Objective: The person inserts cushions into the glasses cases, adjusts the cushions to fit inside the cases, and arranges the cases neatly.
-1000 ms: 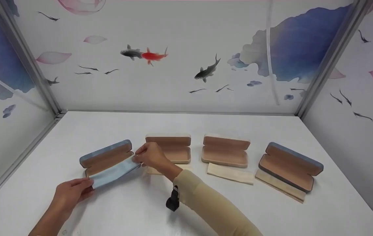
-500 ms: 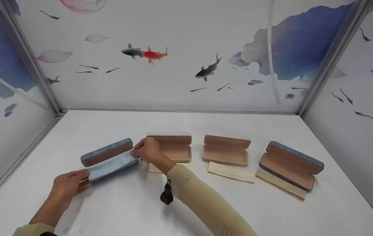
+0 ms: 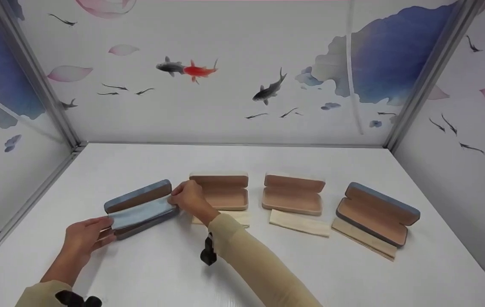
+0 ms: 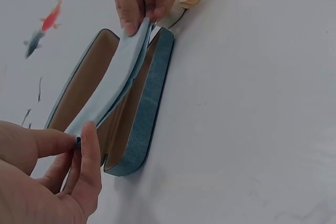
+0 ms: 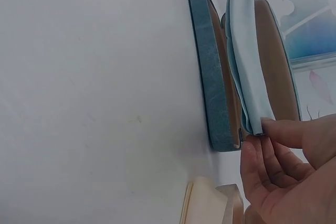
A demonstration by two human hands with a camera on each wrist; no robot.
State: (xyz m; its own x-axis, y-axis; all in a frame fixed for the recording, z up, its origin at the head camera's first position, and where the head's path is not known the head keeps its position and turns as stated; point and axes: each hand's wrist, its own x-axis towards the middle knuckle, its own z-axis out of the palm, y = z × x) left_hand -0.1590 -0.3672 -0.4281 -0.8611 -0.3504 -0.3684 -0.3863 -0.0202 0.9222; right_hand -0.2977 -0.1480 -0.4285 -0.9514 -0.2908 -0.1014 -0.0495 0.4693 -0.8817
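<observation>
A folded light-blue cloth is stretched lengthwise over an open blue glasses case with a brown lining. My left hand pinches the cloth's left end between thumb and fingers. At the other end, my right hand pinches it the same way. In the left wrist view the cloth sags slightly between both hands, over the case's opening. The right wrist view shows its folded layers, with the blue case standing open beneath.
Two pale cases and another blue case stand open to the right. Folded cream cloths lie before them, one partly behind my right arm. White walls with painted fish enclose the white table.
Both hands have moved the blue cloth back, away from me, from in front of the left case to over its opening. The case's front edge now shows below the cloth.
</observation>
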